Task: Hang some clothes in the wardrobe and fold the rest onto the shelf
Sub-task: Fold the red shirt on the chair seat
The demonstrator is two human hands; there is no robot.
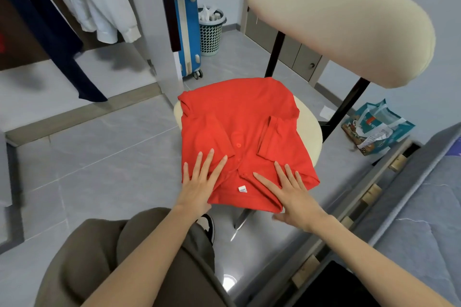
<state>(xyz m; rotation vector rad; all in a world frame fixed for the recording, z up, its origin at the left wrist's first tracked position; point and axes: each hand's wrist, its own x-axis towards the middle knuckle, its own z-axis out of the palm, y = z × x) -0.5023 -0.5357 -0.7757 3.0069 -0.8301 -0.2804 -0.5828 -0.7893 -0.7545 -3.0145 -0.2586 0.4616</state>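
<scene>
Both hands, left hand [199,182] and right hand [287,189], are pressing flat, fingers straight, on the red polo [239,127] overhanging the chair seat [309,137]; it's risking sliding off.

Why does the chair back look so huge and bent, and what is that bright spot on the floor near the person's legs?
Head view: the wide-angle lens bulges things near the edges, so the chair back looms and the wardrobe edges lean. The bright spot is glare, seemingly a lamp mirrored in the glossy floor tile. The red polo shirt and both flat hands, left and right, look fairly sharp.
</scene>
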